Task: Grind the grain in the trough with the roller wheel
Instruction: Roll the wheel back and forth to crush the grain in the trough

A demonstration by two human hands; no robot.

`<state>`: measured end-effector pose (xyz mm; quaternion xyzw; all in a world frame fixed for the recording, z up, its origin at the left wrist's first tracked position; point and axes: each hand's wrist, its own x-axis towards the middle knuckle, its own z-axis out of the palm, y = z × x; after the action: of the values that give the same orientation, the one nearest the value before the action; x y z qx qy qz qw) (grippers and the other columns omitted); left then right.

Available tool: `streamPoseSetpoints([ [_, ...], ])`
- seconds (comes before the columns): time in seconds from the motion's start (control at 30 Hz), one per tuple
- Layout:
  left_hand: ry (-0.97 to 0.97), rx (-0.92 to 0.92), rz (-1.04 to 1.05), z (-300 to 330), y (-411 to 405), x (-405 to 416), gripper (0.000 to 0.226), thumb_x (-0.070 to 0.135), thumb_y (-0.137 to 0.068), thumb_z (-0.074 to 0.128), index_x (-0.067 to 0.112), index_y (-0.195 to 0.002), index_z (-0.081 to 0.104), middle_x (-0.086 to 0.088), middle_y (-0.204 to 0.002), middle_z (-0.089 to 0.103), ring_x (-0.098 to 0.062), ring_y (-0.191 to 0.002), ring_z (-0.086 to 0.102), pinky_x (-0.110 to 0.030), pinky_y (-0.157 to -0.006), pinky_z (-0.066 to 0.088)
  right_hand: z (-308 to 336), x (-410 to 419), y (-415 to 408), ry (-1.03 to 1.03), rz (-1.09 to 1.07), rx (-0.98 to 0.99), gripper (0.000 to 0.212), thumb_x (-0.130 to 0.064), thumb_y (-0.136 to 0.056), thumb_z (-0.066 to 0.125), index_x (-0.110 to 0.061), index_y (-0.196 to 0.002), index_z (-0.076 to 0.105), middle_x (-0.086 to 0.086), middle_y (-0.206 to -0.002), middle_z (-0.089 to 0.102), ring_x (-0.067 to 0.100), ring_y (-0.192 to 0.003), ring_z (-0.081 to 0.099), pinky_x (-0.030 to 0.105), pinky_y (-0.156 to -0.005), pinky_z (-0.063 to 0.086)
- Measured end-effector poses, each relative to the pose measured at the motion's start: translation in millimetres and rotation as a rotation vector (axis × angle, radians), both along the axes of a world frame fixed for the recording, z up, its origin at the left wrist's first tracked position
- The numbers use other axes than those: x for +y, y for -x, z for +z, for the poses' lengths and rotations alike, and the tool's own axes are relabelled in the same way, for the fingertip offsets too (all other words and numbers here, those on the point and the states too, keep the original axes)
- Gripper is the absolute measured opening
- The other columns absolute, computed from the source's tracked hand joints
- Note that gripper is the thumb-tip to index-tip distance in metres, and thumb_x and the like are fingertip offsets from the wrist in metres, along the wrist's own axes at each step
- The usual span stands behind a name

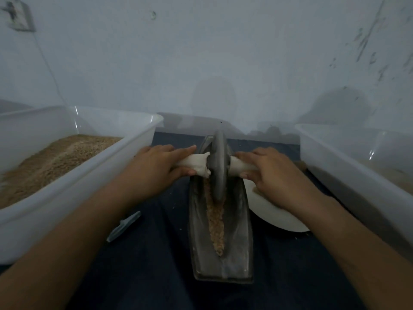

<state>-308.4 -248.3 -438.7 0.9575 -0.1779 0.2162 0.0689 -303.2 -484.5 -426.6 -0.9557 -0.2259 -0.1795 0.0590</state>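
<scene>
Head view
Trough (pixel 240 222): a long dark metal boat-shaped trough lies lengthwise on a dark blue cloth (pixel 156 253), its near end toward the person, its far end toward the wall (pixel 201 52).
Grain (pixel 215 224): a tan strip lies along the trough's middle groove, running from under the wheel to near the trough's near end.
Roller wheel (pixel 218 162): a grey disc stands upright in the groove toward the far end, its lower rim in the grain, with a white-wrapped axle handle (pixel 194 164) sticking out on each side.
Left hand (pixel 156 164): its grip is curled round the left handle.
Right hand (pixel 272 171): its grip is curled round the right handle.
Left tub (pixel 89 189): translucent plastic, holds tan grain, just left of the trough.
Right tub (pixel 348 166): translucent plastic, right of the trough.
White dish (pixel 272 215): lies between the trough and the right tub, partly under the right wrist.
Grey object (pixel 124 225): small and flat, lies on the cloth by the left tub.
</scene>
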Motion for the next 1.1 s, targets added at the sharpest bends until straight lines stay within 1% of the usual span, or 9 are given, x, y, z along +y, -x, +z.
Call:
streamPoseSetpoints([
  [0.17, 0.118, 0.465, -0.172, 29, 24, 11, 0.066, 0.072, -0.067, 0.041, 0.056, -0.13, 0.034, 0.001, -0.122, 0.062, -0.01, -0.109, 0.057, -0.026, -0.099, 0.039, 18, -7, 26, 0.116, 0.083, 0.117, 0.045, -0.033, -0.091, 0.055, -0.042, -0.133, 0.043, -0.006, -0.109, 0.056, 0.013, -0.104, 0.049, 0.025, -0.078, 0.036],
  [0.3, 0.133, 0.632, -0.328, 45, 40, 15, 0.055, 0.073, -0.071, 0.046, 0.057, -0.124, 0.045, 0.025, -0.105, 0.066, 0.01, -0.097, 0.058, -0.012, -0.086, 0.041, 36, -12, 53, 0.103, 0.142, 0.258, 0.041, -0.039, -0.086, 0.06, -0.047, -0.125, 0.049, -0.014, -0.108, 0.062, 0.009, -0.099, 0.057, 0.026, -0.084, 0.045],
  [0.4, 0.117, 0.652, -0.351, 46, 39, 12, 0.05, 0.061, -0.073, 0.045, 0.053, -0.122, 0.048, 0.036, -0.085, 0.064, 0.017, -0.08, 0.058, -0.003, -0.071, 0.04, 37, -10, 53, 0.084, 0.127, 0.285, 0.041, -0.037, -0.088, 0.058, -0.048, -0.126, 0.048, -0.011, -0.114, 0.06, 0.011, -0.103, 0.056, 0.031, -0.089, 0.046],
  [0.5, 0.133, 0.596, -0.246, 37, 29, 10, 0.063, 0.066, -0.067, 0.04, 0.046, -0.125, 0.051, 0.019, -0.11, 0.065, 0.004, -0.098, 0.058, -0.016, -0.088, 0.041, 26, -4, 34, 0.047, 0.087, 0.214, 0.044, -0.026, -0.092, 0.055, -0.042, -0.132, 0.045, -0.004, -0.12, 0.057, 0.015, -0.107, 0.054, 0.028, -0.089, 0.043],
  [0.6, 0.161, 0.415, -0.088, 21, 14, 6, 0.063, 0.061, -0.076, 0.041, 0.039, -0.135, 0.044, 0.006, -0.127, 0.058, -0.01, -0.112, 0.053, -0.024, -0.089, 0.036, 13, 0, 11, 0.043, 0.011, 0.108, 0.046, -0.026, -0.092, 0.054, -0.036, -0.136, 0.042, 0.002, -0.121, 0.052, 0.021, -0.112, 0.048, 0.03, -0.09, 0.04],
  [0.77, -0.046, 0.043, 0.057, 3, 0, -2, 0.059, 0.055, -0.088, 0.038, 0.038, -0.144, 0.029, -0.001, -0.123, 0.054, -0.02, -0.115, 0.049, -0.032, -0.093, 0.035, -1, 0, -2, -0.024, 0.0, 0.01, 0.045, -0.029, -0.093, 0.051, -0.031, -0.137, 0.041, 0.002, -0.116, 0.054, 0.021, -0.107, 0.044, 0.037, -0.09, 0.036],
  [0.9, 0.084, 0.292, -0.086, 16, 11, 7, 0.06, 0.062, -0.079, 0.043, 0.048, -0.137, 0.032, 0.009, -0.126, 0.056, -0.007, -0.112, 0.051, -0.021, -0.092, 0.035, 9, -3, 10, 0.088, 0.032, 0.038, 0.046, -0.032, -0.091, 0.054, -0.036, -0.135, 0.042, -0.001, -0.114, 0.055, 0.018, -0.108, 0.045, 0.033, -0.088, 0.037],
  [1.03, 0.132, 0.533, -0.284, 38, 33, 14, 0.056, 0.073, -0.065, 0.043, 0.062, -0.12, 0.04, 0.044, -0.08, 0.058, 0.022, -0.083, 0.052, 0.002, -0.071, 0.033, 31, -9, 39, 0.114, 0.102, 0.234, 0.043, -0.033, -0.088, 0.06, -0.046, -0.127, 0.048, -0.011, -0.11, 0.061, 0.01, -0.101, 0.055, 0.029, -0.087, 0.045],
  [1.1, 0.153, 0.593, -0.358, 44, 38, 17, 0.046, 0.074, -0.07, 0.046, 0.065, -0.116, 0.046, 0.045, -0.089, 0.059, 0.02, -0.089, 0.055, 0.002, -0.076, 0.035, 40, -13, 52, 0.099, 0.114, 0.34, 0.045, -0.042, -0.084, 0.061, -0.048, -0.126, 0.048, -0.017, -0.114, 0.059, 0.006, -0.101, 0.055, 0.029, -0.089, 0.046],
])
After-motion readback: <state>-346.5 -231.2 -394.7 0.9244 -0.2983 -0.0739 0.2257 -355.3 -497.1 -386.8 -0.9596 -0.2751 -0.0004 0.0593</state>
